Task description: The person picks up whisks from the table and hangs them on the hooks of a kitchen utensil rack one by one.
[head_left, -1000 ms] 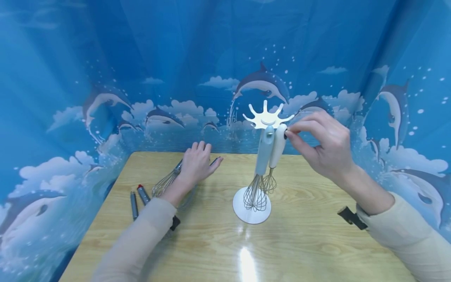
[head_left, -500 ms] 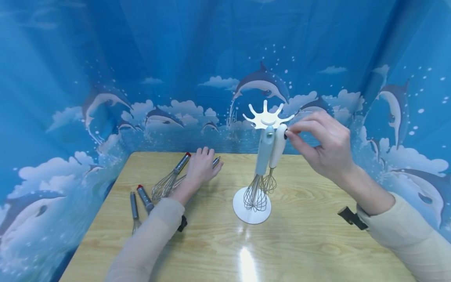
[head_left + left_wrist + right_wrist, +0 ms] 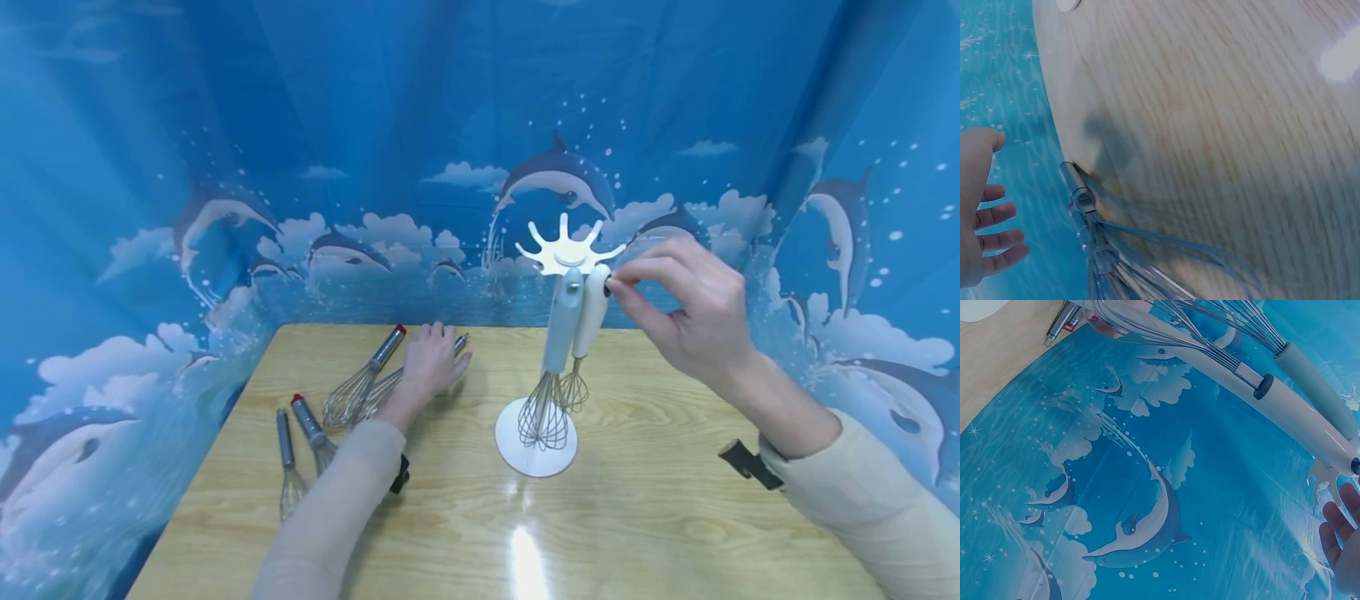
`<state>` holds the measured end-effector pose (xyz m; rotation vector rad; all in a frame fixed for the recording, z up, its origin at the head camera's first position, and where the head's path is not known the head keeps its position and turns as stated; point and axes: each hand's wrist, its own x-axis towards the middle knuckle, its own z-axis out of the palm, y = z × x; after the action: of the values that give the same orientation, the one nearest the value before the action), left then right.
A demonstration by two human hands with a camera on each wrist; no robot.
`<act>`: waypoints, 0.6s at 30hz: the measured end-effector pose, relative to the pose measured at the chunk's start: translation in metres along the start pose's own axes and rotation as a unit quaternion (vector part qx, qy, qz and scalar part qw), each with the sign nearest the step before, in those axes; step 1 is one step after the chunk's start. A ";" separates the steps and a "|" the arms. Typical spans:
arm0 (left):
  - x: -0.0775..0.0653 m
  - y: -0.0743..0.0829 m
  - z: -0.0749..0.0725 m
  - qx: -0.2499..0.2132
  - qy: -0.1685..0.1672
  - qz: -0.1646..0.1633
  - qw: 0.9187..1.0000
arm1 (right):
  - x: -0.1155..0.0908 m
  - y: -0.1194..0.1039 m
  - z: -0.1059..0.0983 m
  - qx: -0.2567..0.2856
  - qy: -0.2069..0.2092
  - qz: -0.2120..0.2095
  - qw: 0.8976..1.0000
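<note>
At the back left my left hand [image 3: 429, 365] is over the silver handle of a whisk [image 3: 386, 390]; in the left wrist view that hand [image 3: 985, 219] has its fingers extended, with nothing in them. A second whisk [image 3: 387, 346] with a red tip lies just left of it. On the right, the thumb and forefinger of my right hand [image 3: 693, 308] pinch the black-tipped top end of a white-handled whisk [image 3: 592, 312]. That whisk hangs beside a pale blue-handled whisk [image 3: 564, 325] at a white stand [image 3: 566, 250] with a pronged top.
Two smaller whisks, one grey-handled [image 3: 286, 437] and one red-tipped [image 3: 307, 421], lie at the table's left side, the latter partly behind my left sleeve. The stand's round base [image 3: 536, 462] rests mid-table. Blue dolphin curtains [image 3: 375, 125] surround the wooden table [image 3: 637, 517].
My left hand has drawn slightly back toward me and to the right, uncovering the red-tipped whisk's handle and more of the smaller whisks. My right hand and the hanging whisks stay put.
</note>
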<state>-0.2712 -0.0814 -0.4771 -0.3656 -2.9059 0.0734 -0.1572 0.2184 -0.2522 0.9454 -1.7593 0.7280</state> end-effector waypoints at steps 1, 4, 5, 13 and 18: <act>0.000 0.000 0.001 0.000 0.001 0.000 1.000 | 0.000 0.000 0.000 -0.001 0.000 -0.001 1.000; 0.000 -0.001 0.005 0.002 -0.001 0.000 1.000 | 0.000 0.000 0.000 -0.004 0.000 -0.003 1.000; 0.000 -0.001 0.006 0.004 -0.003 -0.001 1.000 | 0.000 0.000 0.000 -0.003 -0.001 -0.003 1.000; 0.000 0.002 0.017 0.021 -0.061 -0.005 0.998 | 0.001 -0.001 -0.001 -0.002 -0.007 -0.003 1.000; 0.001 0.003 0.022 0.032 -0.075 -0.007 0.997 | 0.001 -0.001 -0.001 -0.001 -0.006 -0.005 1.000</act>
<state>-0.2758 -0.0793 -0.4982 -0.3433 -3.0452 0.2009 -0.1563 0.2187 -0.2510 0.9579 -1.7635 0.7159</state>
